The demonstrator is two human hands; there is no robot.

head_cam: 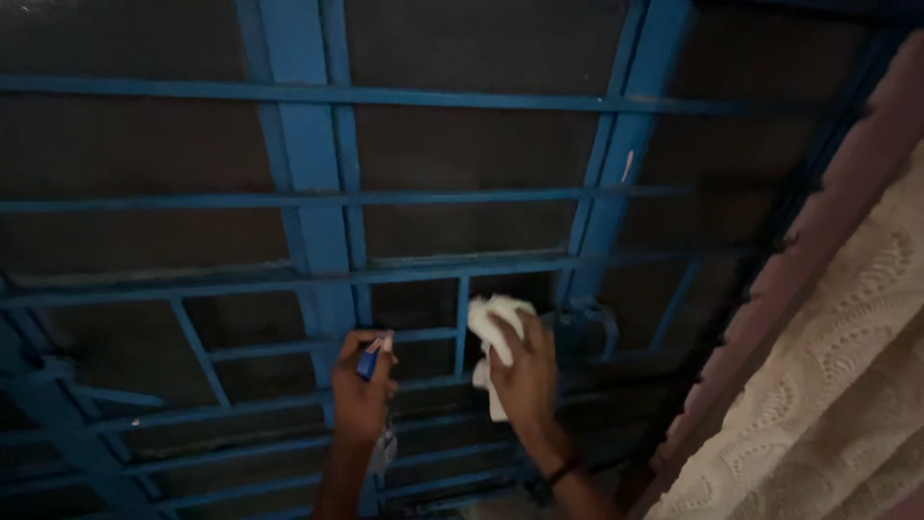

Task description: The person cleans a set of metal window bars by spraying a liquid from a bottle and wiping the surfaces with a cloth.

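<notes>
now, hands: both reach up from the six o'clock edge of the view toward a blue window grille [318, 144].
left hand: the left hand [361, 395] grips a spray bottle [370, 358], seen at about seven o'clock from the centre; its fingers are clamped round the bottle's neck, and the blue trigger head shows above the knuckles.
bottle body: a pale, clear part of the bottle hangs below the left hand, beside the wrist.
right hand: the right hand [527, 376] is just to the three o'clock side of the left one, fingers closed on a white cloth [493, 332].
cloth: crumpled, it sticks out at twelve o'clock from the right hand and trails a little at six o'clock; it is pressed against the grille's bars near a blue latch [587, 323].
wrist: a dark band [558, 474] circles the right wrist.
grille: painted blue, with flat uprights and thin horizontal bars; dark panes lie behind it.
curtain: a cream patterned curtain [847, 385] fills the four o'clock corner, well apart from both hands.
light: dim, so fine detail on the bars is hard to tell.
</notes>
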